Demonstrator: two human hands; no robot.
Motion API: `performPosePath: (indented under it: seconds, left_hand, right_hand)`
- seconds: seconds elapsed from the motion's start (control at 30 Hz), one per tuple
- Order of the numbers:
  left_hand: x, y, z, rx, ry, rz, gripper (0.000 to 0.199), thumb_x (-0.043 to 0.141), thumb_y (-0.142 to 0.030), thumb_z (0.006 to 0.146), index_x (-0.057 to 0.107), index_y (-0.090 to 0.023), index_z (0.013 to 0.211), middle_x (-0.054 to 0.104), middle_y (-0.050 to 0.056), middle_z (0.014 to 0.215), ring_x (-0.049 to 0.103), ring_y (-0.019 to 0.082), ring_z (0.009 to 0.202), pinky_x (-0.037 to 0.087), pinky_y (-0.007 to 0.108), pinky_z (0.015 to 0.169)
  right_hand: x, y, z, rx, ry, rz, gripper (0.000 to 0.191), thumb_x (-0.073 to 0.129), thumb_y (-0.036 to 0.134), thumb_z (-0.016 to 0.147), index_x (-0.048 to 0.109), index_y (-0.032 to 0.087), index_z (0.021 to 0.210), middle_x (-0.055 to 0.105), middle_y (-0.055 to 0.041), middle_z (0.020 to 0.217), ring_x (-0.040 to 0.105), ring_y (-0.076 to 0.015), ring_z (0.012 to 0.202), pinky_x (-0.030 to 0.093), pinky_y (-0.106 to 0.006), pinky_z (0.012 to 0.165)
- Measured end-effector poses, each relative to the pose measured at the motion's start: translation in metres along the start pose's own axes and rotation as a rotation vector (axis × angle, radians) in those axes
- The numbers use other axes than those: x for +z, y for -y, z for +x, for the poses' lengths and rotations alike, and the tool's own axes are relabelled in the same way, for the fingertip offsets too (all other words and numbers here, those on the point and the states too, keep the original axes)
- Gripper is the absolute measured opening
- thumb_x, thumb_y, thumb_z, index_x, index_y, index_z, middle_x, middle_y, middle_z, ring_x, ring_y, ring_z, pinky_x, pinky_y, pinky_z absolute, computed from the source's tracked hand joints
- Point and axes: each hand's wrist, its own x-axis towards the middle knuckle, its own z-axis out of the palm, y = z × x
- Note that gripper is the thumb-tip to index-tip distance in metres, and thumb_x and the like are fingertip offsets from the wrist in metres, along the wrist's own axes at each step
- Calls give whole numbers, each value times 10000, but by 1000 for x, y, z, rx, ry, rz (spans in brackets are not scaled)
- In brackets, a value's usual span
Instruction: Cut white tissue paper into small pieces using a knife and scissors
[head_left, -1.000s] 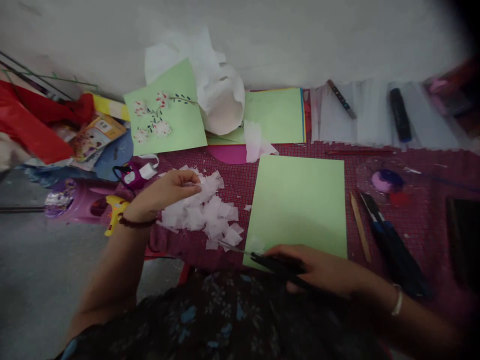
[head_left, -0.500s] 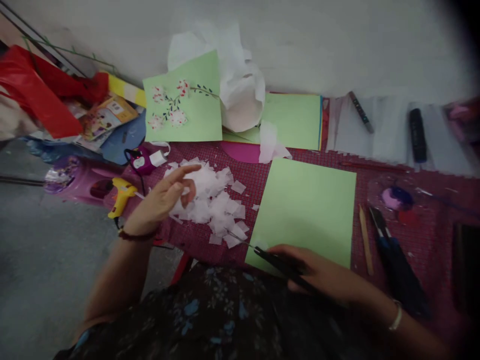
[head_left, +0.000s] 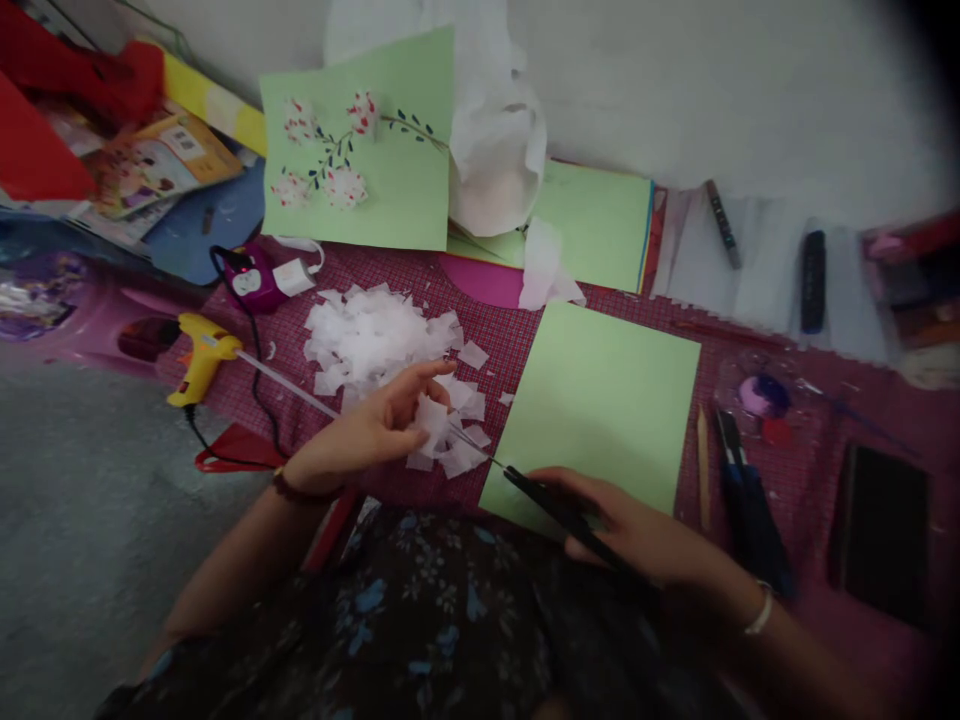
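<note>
My left hand (head_left: 394, 420) pinches a small white paper square (head_left: 431, 422) over the near edge of a heap of such paper pieces (head_left: 375, 330). In my right hand (head_left: 607, 515) is a pair of black-handled tweezers (head_left: 547, 505), their thin metal points reaching left to the pinched square. Whether the points grip or merely touch it, I cannot tell. Beneath the tweezers and right hand lies a blank light-green sheet (head_left: 607, 390), on the pink checked table cover (head_left: 480, 325).
A yellow glue gun (head_left: 202, 355) with its stick and cable lies left, near a purple power socket (head_left: 255, 280). Behind stands a green card with paper flowers (head_left: 360, 150). Right are a wooden stick (head_left: 703, 470), a blue-handled tool (head_left: 754, 530) and a dark flat object (head_left: 885, 530).
My left hand has come right and nearer from over the heap, and now pinches a paper square at the tweezers' points. My right hand keeps its grip on the tweezers. The view has shifted.
</note>
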Motion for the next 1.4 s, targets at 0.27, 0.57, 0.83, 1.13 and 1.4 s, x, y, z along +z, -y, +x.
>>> performPosePath:
  seconds: [0.27, 0.57, 0.83, 1.13, 1.4]
  left_hand:
    - [13, -4, -7, 120, -79, 199, 811, 575, -67, 796, 314, -378, 1498, 504, 66, 1289, 436, 69, 690, 429, 185, 585]
    - [17, -1, -15, 218, -207, 269, 769, 595, -107, 834, 328, -407, 1490, 477, 76, 1388, 539, 155, 958, 518, 247, 728]
    - [17, -6, -20, 233, -141, 392, 731, 580, -117, 845, 359, -380, 1491, 502, 72, 1405, 523, 217, 1203, 532, 280, 850]
    - [12, -12, -21, 323, -78, 551, 740, 574, -114, 865, 315, -377, 1506, 491, 63, 1436, 514, 230, 1249, 493, 347, 995]
    - [15, -18, -15, 320, 18, 607, 778, 542, -46, 833, 313, -363, 1506, 502, 68, 1420, 500, 240, 1281, 475, 395, 1051]
  right_hand:
    - [-11, 7, -6, 25, 14, -103, 628, 697, 468, 834, 519, 197, 1371, 586, -124, 1366, 561, -314, 1230, 434, -466, 1053]
    - [-10, 15, 0, 4, 39, -141, 642, 692, 492, 834, 515, 209, 1382, 594, -120, 1360, 565, -313, 1224, 437, -482, 1050]
    - [-12, 12, 11, -20, 109, -139, 672, 696, 484, 829, 496, 195, 1401, 588, -125, 1365, 568, -302, 1216, 441, -457, 1045]
    - [-21, 15, -3, 29, 117, -188, 678, 689, 491, 837, 491, 196, 1415, 562, -139, 1400, 552, -313, 1245, 438, -464, 1056]
    - [-20, 22, 14, -17, 143, -114, 665, 684, 528, 828, 526, 188, 1377, 605, -127, 1344, 595, -294, 1172, 460, -462, 1019]
